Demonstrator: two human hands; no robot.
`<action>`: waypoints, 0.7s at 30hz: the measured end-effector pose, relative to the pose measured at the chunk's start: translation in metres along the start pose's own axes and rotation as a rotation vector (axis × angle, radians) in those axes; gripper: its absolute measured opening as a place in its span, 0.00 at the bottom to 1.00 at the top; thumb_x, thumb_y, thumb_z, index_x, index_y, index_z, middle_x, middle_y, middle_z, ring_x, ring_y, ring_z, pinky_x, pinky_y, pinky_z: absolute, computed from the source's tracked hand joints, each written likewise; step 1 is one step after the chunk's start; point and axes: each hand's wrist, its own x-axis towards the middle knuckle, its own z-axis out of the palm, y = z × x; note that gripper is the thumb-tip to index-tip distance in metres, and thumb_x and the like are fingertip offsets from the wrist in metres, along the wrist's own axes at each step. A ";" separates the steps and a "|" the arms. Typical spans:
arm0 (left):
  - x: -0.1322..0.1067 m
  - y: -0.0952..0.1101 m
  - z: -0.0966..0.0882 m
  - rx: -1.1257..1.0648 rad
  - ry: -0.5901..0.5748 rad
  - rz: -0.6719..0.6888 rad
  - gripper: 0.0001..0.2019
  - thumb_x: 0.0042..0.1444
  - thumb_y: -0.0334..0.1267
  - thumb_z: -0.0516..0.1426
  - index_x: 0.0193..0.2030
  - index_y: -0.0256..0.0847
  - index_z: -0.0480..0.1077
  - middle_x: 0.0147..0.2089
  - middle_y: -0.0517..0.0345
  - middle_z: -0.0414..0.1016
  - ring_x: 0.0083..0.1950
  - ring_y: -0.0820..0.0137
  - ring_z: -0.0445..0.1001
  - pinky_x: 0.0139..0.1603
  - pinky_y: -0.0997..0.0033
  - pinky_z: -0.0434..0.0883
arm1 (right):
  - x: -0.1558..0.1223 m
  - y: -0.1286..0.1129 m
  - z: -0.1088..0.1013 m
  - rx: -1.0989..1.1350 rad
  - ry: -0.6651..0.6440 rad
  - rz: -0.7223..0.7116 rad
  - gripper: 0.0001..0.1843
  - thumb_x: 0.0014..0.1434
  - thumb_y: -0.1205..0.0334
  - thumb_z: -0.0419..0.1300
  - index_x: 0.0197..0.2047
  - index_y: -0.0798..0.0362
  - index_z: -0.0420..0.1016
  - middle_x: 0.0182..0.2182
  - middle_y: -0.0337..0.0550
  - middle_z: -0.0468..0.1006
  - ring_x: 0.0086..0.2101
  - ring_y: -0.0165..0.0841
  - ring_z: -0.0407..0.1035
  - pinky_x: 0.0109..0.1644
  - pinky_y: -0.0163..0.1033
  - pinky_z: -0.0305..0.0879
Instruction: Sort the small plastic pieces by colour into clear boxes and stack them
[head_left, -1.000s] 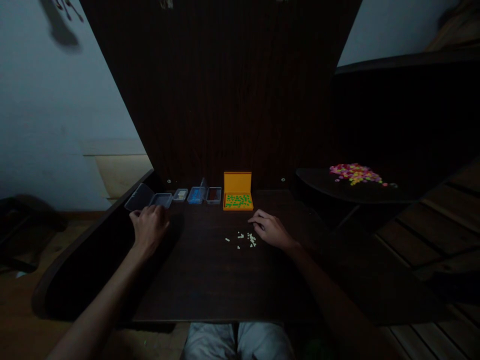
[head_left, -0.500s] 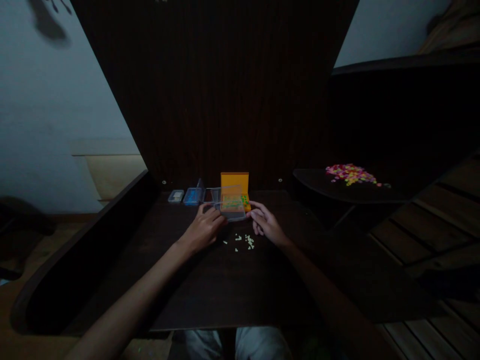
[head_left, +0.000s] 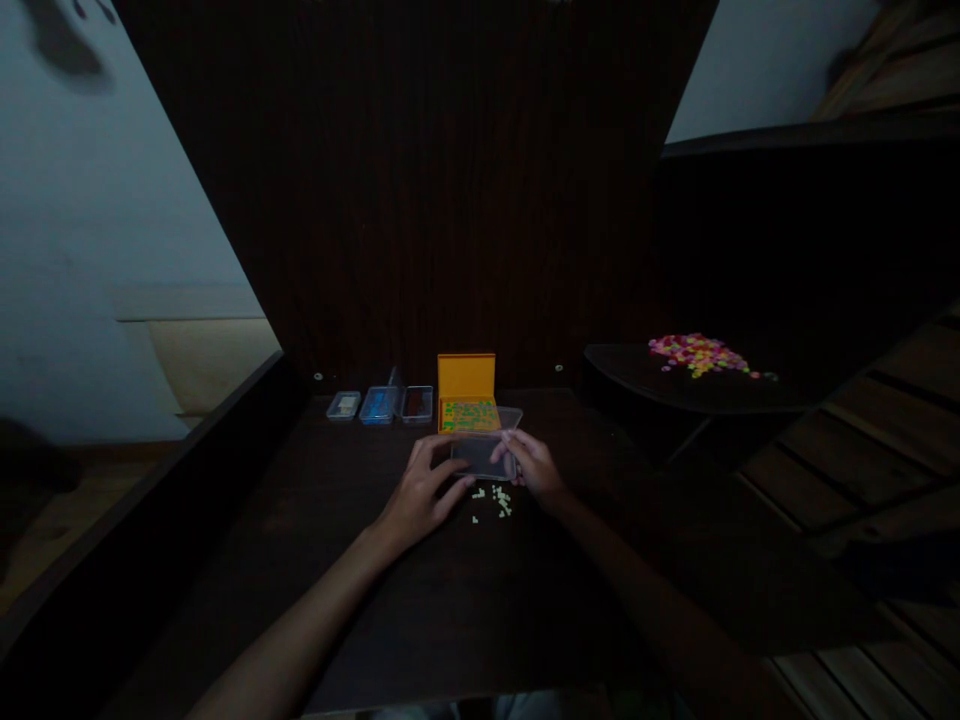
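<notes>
A small clear plastic box (head_left: 480, 458) with its lid (head_left: 513, 415) swung open lies between my hands, just in front of the yellow case. My right hand (head_left: 531, 468) grips its right end, thumb on top and fingertips seen through the plastic. At the left end, my left hand (head_left: 426, 490) has its fingers curved around the side, with the thumb low near the pale pieces. Several tiny pale-green pieces (head_left: 501, 500) lie scattered on the dark table in front of the box. The open yellow case (head_left: 466, 374) behind holds green-marked contents (head_left: 471, 415).
To the left along the back panel stand a clear box with pale contents (head_left: 344, 405), one with blue contents (head_left: 379, 403) and one with dark reddish contents (head_left: 418, 403). A heap of pink and yellow pieces (head_left: 701, 354) lies on a side shelf (head_left: 630, 375) at right.
The clear box has come nearer to me and rightward, off the front of the yellow case. Its lid now shows toward the right. Both hands have moved with it, and the view has shifted slightly.
</notes>
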 end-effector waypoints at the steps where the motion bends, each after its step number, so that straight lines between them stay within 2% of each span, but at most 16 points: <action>1: -0.001 0.001 0.000 -0.010 0.008 -0.037 0.10 0.59 0.38 0.60 0.47 0.44 0.73 0.57 0.46 0.65 0.59 0.56 0.66 0.57 0.50 0.71 | 0.000 0.000 0.000 0.002 0.001 0.002 0.25 0.56 0.38 0.54 0.35 0.53 0.71 0.23 0.38 0.75 0.13 0.22 0.53 0.13 0.30 0.48; 4: -0.003 0.004 0.000 -0.089 0.023 -0.164 0.17 0.56 0.40 0.62 0.53 0.44 0.71 0.63 0.45 0.58 0.63 0.55 0.63 0.60 0.49 0.69 | -0.002 0.000 0.001 0.021 0.004 -0.008 0.26 0.55 0.37 0.55 0.37 0.54 0.72 0.24 0.38 0.75 0.13 0.22 0.54 0.13 0.31 0.47; 7: -0.003 0.004 0.003 -0.343 0.009 -0.301 0.25 0.54 0.41 0.63 0.59 0.46 0.66 0.68 0.44 0.52 0.63 0.55 0.64 0.56 0.53 0.73 | -0.004 -0.001 0.001 0.015 -0.014 -0.012 0.27 0.55 0.37 0.55 0.37 0.54 0.72 0.23 0.38 0.75 0.13 0.22 0.54 0.14 0.30 0.47; 9: -0.004 0.003 0.006 -0.589 -0.032 -0.387 0.29 0.54 0.41 0.63 0.63 0.46 0.61 0.67 0.43 0.56 0.59 0.57 0.70 0.51 0.57 0.75 | -0.005 -0.002 0.001 0.009 -0.029 -0.006 0.27 0.54 0.36 0.55 0.37 0.54 0.73 0.23 0.38 0.75 0.13 0.22 0.54 0.14 0.30 0.48; 11: -0.004 0.000 0.009 -0.797 -0.090 -0.469 0.33 0.54 0.41 0.63 0.65 0.46 0.57 0.59 0.43 0.66 0.53 0.60 0.74 0.47 0.60 0.77 | -0.005 -0.003 0.001 -0.001 -0.038 -0.005 0.28 0.54 0.36 0.55 0.37 0.54 0.73 0.23 0.38 0.75 0.13 0.22 0.55 0.14 0.30 0.48; 13: -0.004 -0.002 0.010 -0.931 -0.127 -0.531 0.37 0.53 0.41 0.64 0.66 0.45 0.54 0.48 0.48 0.74 0.49 0.61 0.76 0.43 0.63 0.77 | -0.005 -0.003 0.000 -0.016 -0.051 -0.007 0.28 0.54 0.35 0.55 0.36 0.54 0.74 0.23 0.38 0.75 0.13 0.22 0.55 0.14 0.31 0.49; 15: -0.003 -0.002 0.009 -1.017 -0.126 -0.566 0.40 0.50 0.41 0.66 0.67 0.46 0.53 0.44 0.50 0.76 0.48 0.60 0.77 0.40 0.66 0.77 | -0.004 -0.003 -0.001 -0.033 -0.078 -0.001 0.30 0.54 0.33 0.54 0.36 0.55 0.74 0.23 0.38 0.75 0.13 0.22 0.56 0.15 0.31 0.50; 19: -0.001 0.000 0.006 -1.090 -0.071 -0.603 0.37 0.48 0.38 0.67 0.64 0.48 0.58 0.54 0.47 0.71 0.50 0.60 0.77 0.39 0.69 0.76 | -0.003 -0.005 -0.003 -0.089 -0.133 0.010 0.31 0.54 0.32 0.53 0.35 0.55 0.74 0.22 0.37 0.73 0.14 0.23 0.55 0.15 0.31 0.51; 21: 0.000 0.001 0.007 -1.106 -0.051 -0.610 0.36 0.48 0.36 0.68 0.63 0.47 0.59 0.55 0.47 0.70 0.49 0.62 0.77 0.41 0.71 0.75 | -0.002 -0.005 -0.006 -0.129 -0.149 0.001 0.32 0.55 0.32 0.51 0.33 0.55 0.74 0.21 0.37 0.72 0.14 0.23 0.54 0.16 0.31 0.51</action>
